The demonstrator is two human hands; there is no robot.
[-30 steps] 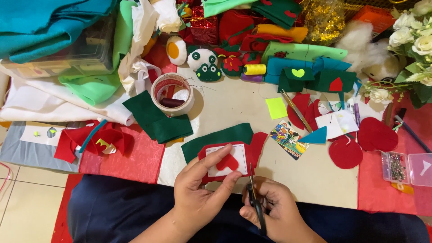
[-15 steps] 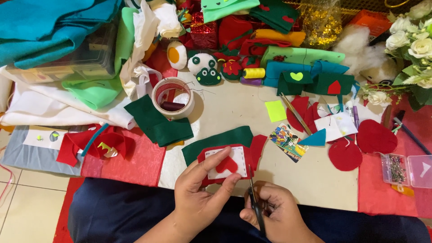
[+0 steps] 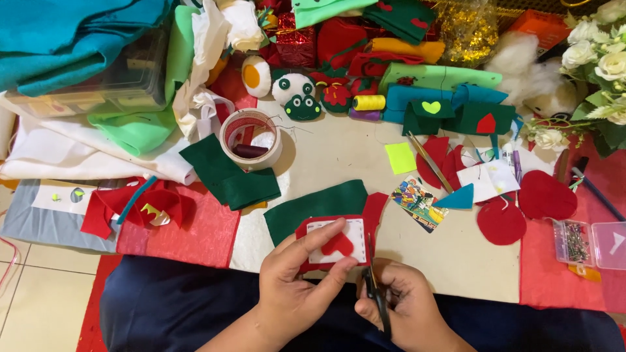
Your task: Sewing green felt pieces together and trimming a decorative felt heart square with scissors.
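My left hand point(image 3: 297, 283) holds a small red felt piece point(image 3: 334, 239) with a white rectangle and a red heart sewn on it, thumb pressed on the white patch. My right hand point(image 3: 401, 306) grips dark scissors point(image 3: 373, 280), whose blades point up along the right edge of that red piece. Both hands hover over my dark blue lap at the table's near edge. A dark green felt sheet point(image 3: 313, 207) lies right behind the piece.
A tape roll point(image 3: 251, 138), folded green felt point(image 3: 228, 173), red felt hearts point(image 3: 515, 208), a yellow square point(image 3: 400, 157), a printed card point(image 3: 420, 202), thread spools point(image 3: 369, 103), a pin box point(image 3: 574, 241), stacked fabrics point(image 3: 78, 45) and white flowers point(image 3: 600, 58) crowd the table.
The hands and the red piece have stayed almost in place; the scissors' blades sit slightly higher along the piece's right edge.
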